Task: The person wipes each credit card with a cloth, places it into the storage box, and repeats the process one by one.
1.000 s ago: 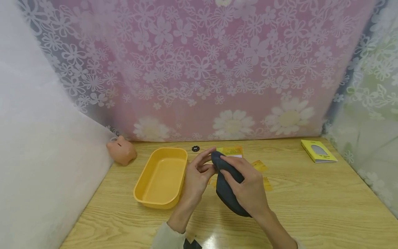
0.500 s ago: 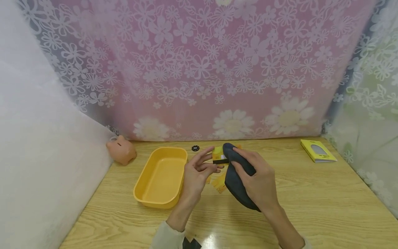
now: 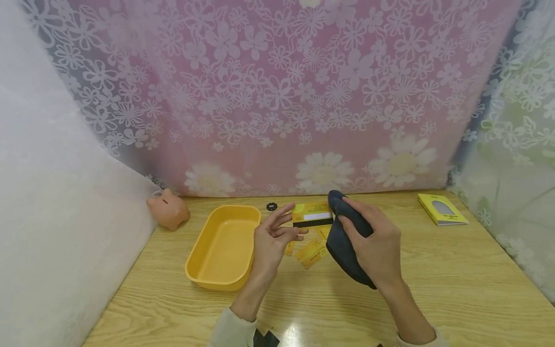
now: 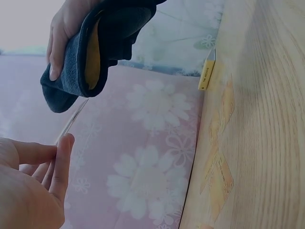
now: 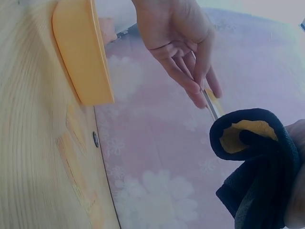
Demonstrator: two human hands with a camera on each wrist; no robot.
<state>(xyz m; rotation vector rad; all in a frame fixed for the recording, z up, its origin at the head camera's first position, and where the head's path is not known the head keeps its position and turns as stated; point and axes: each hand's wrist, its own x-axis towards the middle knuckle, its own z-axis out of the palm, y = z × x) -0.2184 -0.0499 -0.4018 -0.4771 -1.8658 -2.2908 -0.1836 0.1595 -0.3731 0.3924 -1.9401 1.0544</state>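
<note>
A yellow card (image 3: pixel 313 216) with a black stripe and a white strip is pinched at its left end between the thumb and fingers of my left hand (image 3: pixel 270 243). My right hand (image 3: pixel 378 243) grips a folded dark blue cloth (image 3: pixel 347 236) at the card's right end. In the left wrist view the cloth (image 4: pixel 119 43) shows a yellow inner side, and the card (image 4: pixel 74 118) appears edge-on below it. The right wrist view has the card (image 5: pixel 211 104) running up to the cloth's fold (image 5: pixel 257 181); whether they touch there I cannot tell.
Several yellow cards (image 3: pixel 310 253) lie on the wooden table beneath the hands. A yellow basin (image 3: pixel 223 246) stands left of the left hand, with a piggy bank (image 3: pixel 168 210) beyond it. At the back lies a black chip (image 3: pixel 271 206); a yellow booklet (image 3: pixel 442 209) is far right.
My right hand has moved right with the cloth, sliding it along the card, so more of the striped card shows. The left hand has stayed almost still.
</note>
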